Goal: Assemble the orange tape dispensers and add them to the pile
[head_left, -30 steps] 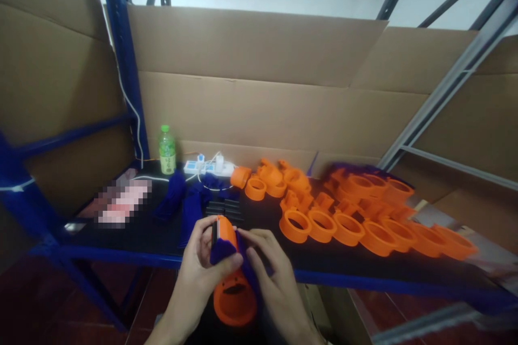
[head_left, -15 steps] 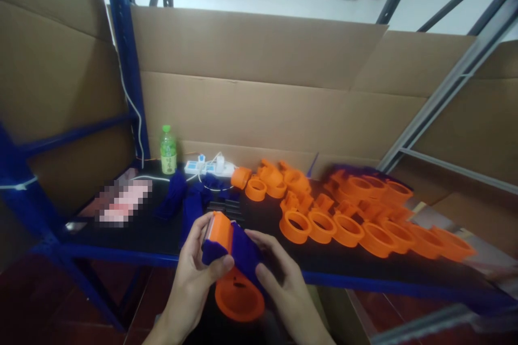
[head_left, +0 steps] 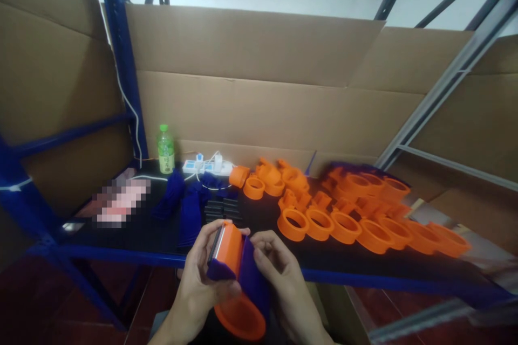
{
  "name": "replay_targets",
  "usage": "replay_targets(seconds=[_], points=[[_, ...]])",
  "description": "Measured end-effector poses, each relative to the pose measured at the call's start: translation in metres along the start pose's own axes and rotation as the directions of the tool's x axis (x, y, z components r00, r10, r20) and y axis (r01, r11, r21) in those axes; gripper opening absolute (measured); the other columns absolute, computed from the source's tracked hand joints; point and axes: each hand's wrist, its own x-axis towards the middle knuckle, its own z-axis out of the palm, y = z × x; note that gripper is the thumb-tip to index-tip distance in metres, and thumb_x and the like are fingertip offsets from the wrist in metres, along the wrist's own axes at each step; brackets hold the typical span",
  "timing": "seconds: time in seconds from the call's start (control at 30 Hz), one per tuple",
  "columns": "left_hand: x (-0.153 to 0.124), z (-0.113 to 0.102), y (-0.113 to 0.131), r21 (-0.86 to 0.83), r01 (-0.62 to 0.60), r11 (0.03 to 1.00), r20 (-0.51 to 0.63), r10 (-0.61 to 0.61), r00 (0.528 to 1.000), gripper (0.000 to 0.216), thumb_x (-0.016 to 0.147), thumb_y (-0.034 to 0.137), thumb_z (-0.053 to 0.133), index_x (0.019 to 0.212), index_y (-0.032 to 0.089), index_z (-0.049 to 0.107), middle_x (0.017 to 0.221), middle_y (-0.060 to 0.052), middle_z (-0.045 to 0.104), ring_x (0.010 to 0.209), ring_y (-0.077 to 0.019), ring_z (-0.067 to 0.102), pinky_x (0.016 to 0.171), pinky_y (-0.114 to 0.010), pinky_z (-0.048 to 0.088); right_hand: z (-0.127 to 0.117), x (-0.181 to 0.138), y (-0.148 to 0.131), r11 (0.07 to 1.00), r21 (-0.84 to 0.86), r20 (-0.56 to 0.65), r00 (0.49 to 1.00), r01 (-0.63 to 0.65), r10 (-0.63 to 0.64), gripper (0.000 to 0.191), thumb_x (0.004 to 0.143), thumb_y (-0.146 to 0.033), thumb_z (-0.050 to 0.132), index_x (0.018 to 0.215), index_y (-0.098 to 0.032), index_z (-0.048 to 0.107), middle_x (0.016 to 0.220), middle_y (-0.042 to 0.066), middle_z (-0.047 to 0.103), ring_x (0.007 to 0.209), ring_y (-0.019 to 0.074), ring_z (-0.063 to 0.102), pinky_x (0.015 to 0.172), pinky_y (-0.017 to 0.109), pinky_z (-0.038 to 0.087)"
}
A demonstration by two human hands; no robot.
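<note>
In front of the table edge is an orange and blue tape dispenser (head_left: 232,248), with a round orange ring (head_left: 243,317) at its lower end. A toothed metal strip runs along its upper left side. My left hand (head_left: 194,285) is closed around that upper part, thumb across the front. On the other side, my right hand (head_left: 285,277) has its fingers bent, with thumb and fingertips at the edge of the blue side piece (head_left: 254,275). Part of this piece is hidden by the right hand.
Several orange ring-shaped parts (head_left: 346,228) cover the right half of the black tabletop (head_left: 133,237). Blue pieces (head_left: 190,213) and black strips (head_left: 222,210) lie left of centre. Behind them are a white power strip (head_left: 208,166) and a green bottle (head_left: 165,149). Cardboard (head_left: 259,108) closes off the back.
The dispenser has moved slightly down and right and turned, showing more of its toothed strip. My right hand's fingers have curled in towards the top edge of the blue side piece.
</note>
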Motion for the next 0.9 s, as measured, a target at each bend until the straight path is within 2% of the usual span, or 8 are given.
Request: replay_targets(seconds=[0.17, 0.37, 0.47, 0.57, 0.63, 0.7, 0.8, 0.9], points=[[0.000, 0.000, -0.003, 0.015, 0.018, 1.000, -0.031, -0.017, 0.999, 0.079, 0.054, 0.042, 0.090, 0.124, 0.025, 0.057, 0.124, -0.014, 0.066, 0.121, -0.0376, 0.057, 0.099, -0.042, 0.044, 0.001, 0.001, -0.001, 0.996, 0.074, 0.021, 0.998, -0.053, 0.052, 0.026, 0.081, -0.041, 0.073, 0.091, -0.021, 0.061, 0.073, -0.002, 0.047, 0.066, 0.0106, 0.040, 0.060, 0.021, 0.035], [0.001, 0.000, 0.000, 0.003, 0.028, 1.000, -0.008, -0.028, 1.000, 0.075, 0.056, 0.037, 0.089, 0.123, 0.025, 0.057, 0.124, -0.013, 0.067, 0.121, -0.0365, 0.057, 0.097, -0.041, 0.045, 0.002, 0.002, -0.001, 0.980, 0.141, 0.074, 0.989, -0.137, 0.127, 0.027, 0.080, -0.042, 0.074, 0.090, -0.021, 0.061, 0.074, -0.002, 0.049, 0.067, 0.0111, 0.043, 0.061, 0.021, 0.037], [0.001, 0.002, 0.002, 0.018, 0.031, 0.999, -0.035, -0.031, 0.999, 0.075, 0.053, 0.035, 0.090, 0.121, 0.024, 0.059, 0.122, -0.012, 0.068, 0.120, -0.0365, 0.058, 0.098, -0.040, 0.046, 0.002, 0.003, -0.002, 0.995, 0.046, 0.059, 0.994, -0.093, 0.091, 0.027, 0.083, -0.046, 0.070, 0.091, -0.021, 0.062, 0.074, -0.001, 0.052, 0.068, 0.0123, 0.046, 0.062, 0.022, 0.040], [0.001, 0.006, 0.004, 0.010, 0.036, 0.999, -0.114, -0.035, 0.993, 0.073, 0.056, 0.031, 0.090, 0.121, 0.024, 0.058, 0.124, -0.012, 0.067, 0.118, -0.0350, 0.060, 0.099, -0.040, 0.047, 0.003, 0.000, -0.007, 0.966, -0.246, -0.016, 0.996, 0.080, -0.086, 0.026, 0.090, -0.046, 0.060, 0.100, -0.023, 0.067, 0.087, 0.003, 0.058, 0.082, 0.0177, 0.056, 0.075, 0.028, 0.046], [0.001, 0.007, 0.003, -0.030, 0.035, 0.999, -0.186, -0.040, 0.982, 0.069, 0.063, 0.029, 0.087, 0.124, 0.025, 0.055, 0.128, -0.012, 0.065, 0.119, -0.0323, 0.060, 0.102, -0.040, 0.045, 0.004, -0.005, -0.008, 0.842, -0.489, -0.010, 0.963, 0.230, -0.269, 0.030, 0.094, -0.044, 0.054, 0.116, -0.027, 0.067, 0.110, 0.007, 0.059, 0.104, 0.0234, 0.057, 0.092, 0.034, 0.046], [0.002, 0.007, 0.000, -0.059, 0.019, 0.998, -0.275, -0.035, 0.961, 0.065, 0.070, 0.030, 0.083, 0.127, 0.027, 0.051, 0.132, -0.011, 0.063, 0.120, -0.0294, 0.060, 0.104, -0.040, 0.044, 0.005, -0.013, -0.004, 0.648, -0.665, 0.120, 0.909, 0.372, -0.399, 0.051, 0.088, -0.046, 0.061, 0.137, -0.030, 0.055, 0.131, 0.009, 0.051, 0.120, 0.0300, 0.050, 0.103, 0.042, 0.042], [0.003, 0.005, -0.007, -0.074, 0.019, 0.997, -0.374, -0.046, 0.926, 0.061, 0.076, 0.033, 0.078, 0.129, 0.029, 0.048, 0.136, -0.009, 0.060, 0.121, -0.0269, 0.060, 0.103, -0.039, 0.045, 0.006, -0.024, 0.006, 0.377, -0.775, 0.331, 0.833, 0.508, -0.443, 0.093, 0.074, -0.039, 0.077, 0.154, -0.029, 0.030, 0.139, 0.013, 0.047, 0.124, 0.0361, 0.047, 0.102, 0.049, 0.045], [0.006, 0.006, -0.012, -0.088, 0.039, 0.995, -0.360, -0.068, 0.930, 0.064, 0.076, 0.034, 0.079, 0.132, 0.029, 0.046, 0.139, -0.010, 0.057, 0.127, -0.0278, 0.055, 0.106, -0.041, 0.043, -0.005, -0.023, 0.002, 0.253, -0.829, 0.360, 0.822, 0.499, -0.440, 0.090, 0.079, -0.026, 0.070, 0.156, -0.030, 0.023, 0.138, 0.012, 0.049, 0.122, 0.0319, 0.051, 0.098, 0.044, 0.049]])
